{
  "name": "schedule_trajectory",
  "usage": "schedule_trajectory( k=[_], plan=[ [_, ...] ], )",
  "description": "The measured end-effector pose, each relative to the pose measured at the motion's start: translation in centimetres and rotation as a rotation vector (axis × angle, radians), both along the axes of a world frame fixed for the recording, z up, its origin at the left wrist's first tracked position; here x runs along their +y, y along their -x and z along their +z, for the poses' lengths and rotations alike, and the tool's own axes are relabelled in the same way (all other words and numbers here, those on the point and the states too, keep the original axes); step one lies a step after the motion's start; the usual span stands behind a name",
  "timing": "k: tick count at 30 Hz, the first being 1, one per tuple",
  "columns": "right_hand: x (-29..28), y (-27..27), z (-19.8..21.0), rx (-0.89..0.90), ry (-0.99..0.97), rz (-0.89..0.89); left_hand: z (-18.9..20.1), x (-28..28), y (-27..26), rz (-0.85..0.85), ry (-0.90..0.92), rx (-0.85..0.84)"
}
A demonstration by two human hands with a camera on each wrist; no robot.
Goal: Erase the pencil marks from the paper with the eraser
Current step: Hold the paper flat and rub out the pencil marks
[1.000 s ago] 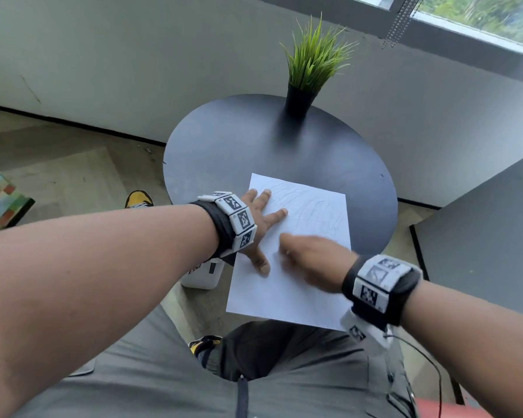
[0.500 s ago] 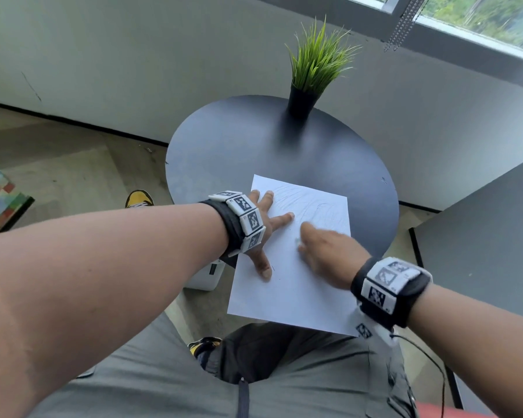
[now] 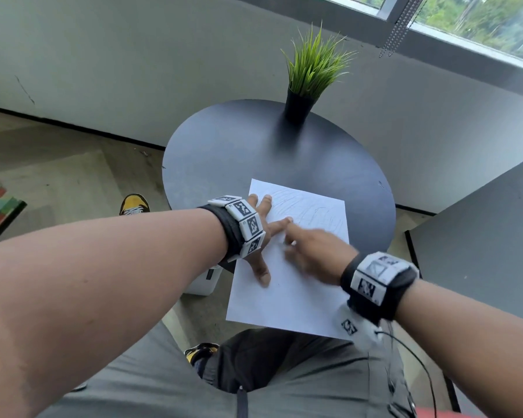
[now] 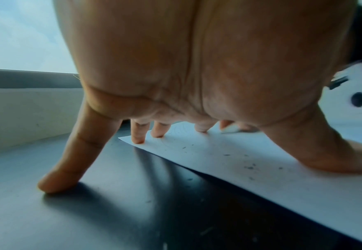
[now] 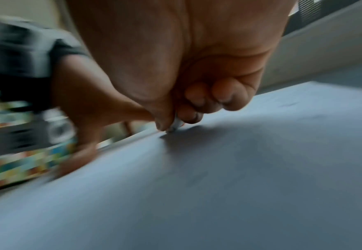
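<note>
- While my left hand (image 3: 258, 233) lay spread flat, fingertips pinning the paper (image 3: 287, 285) at its 9 o'clock edge, my right hand (image 3: 313, 251) pinched the eraser (image 5: 176, 126) onto the sheet's middle.
- I judged rubbing under way; faint pencil marks (image 3: 311, 211) toward 12 o'clock needed the next strokes.

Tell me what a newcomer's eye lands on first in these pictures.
First, the white paper at the near edge of the round black table, overhanging it. The left hand presses it flat with spread fingers while the right hand pinches a small eraser against it. Behind, a green potted plant stands at the table's far edge.
</note>
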State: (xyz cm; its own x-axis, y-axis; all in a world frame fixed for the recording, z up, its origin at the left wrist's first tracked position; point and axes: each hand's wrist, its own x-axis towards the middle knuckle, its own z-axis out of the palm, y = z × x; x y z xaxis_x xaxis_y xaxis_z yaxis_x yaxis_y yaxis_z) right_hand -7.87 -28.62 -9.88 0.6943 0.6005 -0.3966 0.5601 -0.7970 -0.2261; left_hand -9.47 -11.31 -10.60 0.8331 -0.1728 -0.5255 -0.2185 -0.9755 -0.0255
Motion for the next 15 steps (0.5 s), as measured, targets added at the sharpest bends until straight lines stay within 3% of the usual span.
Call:
schedule_trajectory(
  k=[3, 9, 11, 15],
  plan=[
    [-1.1, -4.0, 0.2, -0.083, 0.009, -0.255, -0.2, -0.1, 0.0, 0.002, -0.009, -0.012],
    [-0.8, -3.5, -0.3, -0.107, 0.004, -0.261, -0.1, -0.8, 0.5, 0.056, 0.037, -0.092],
    [-1.0, -2.9, -0.3, -0.134, 0.003, -0.205, 0.1, -0.9, 0.4, 0.056, 0.039, -0.098],
    [-0.3, 1.9, -0.1, -0.051, -0.009, 0.148, 0.6, -0.5, 0.4, 0.051, 0.001, -0.06]
  ],
)
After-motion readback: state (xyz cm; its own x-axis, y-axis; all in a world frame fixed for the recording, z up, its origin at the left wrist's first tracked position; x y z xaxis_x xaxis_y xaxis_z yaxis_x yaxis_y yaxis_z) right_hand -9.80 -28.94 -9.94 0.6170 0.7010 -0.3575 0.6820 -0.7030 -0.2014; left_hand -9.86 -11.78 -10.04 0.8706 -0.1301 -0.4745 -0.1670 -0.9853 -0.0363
